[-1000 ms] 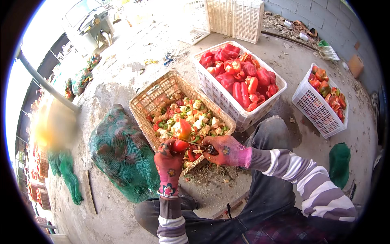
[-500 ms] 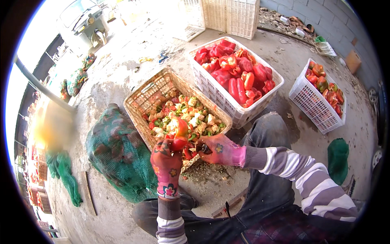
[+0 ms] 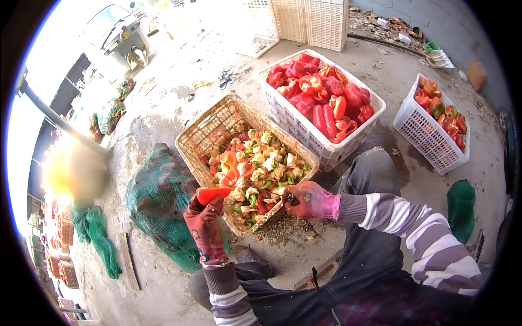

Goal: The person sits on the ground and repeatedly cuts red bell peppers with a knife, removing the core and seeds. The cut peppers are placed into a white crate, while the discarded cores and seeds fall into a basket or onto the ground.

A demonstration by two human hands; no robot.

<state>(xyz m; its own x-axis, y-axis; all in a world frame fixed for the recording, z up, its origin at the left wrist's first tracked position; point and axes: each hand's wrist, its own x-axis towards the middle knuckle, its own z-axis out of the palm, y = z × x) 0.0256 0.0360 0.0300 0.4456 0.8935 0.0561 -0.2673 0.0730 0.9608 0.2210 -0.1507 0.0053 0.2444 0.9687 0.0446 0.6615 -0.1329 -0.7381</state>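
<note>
My left hand, in a pink patterned glove stained dark red, is closed around a piece of red bell pepper at the near left edge of the tan plastic crate. My right hand, gloved in pink, is curled shut by the crate's near right rim; what its fingers hold is hidden. Inside the crate lie pepper cores and scraps, pale, green and red. A large orange-red pepper piece shows above the scraps, just beyond my left hand.
Behind it, a white crate is heaped with red peppers. Another white crate of peppers stands right. A full green mesh sack leans at the left. Stacked crates stand at the back; a wooden strip lies left.
My hands have drawn apart, the left one moving left and nearer. The pepper they were both at is parted: one piece stays in my left hand, another shows over the crate's scraps.
</note>
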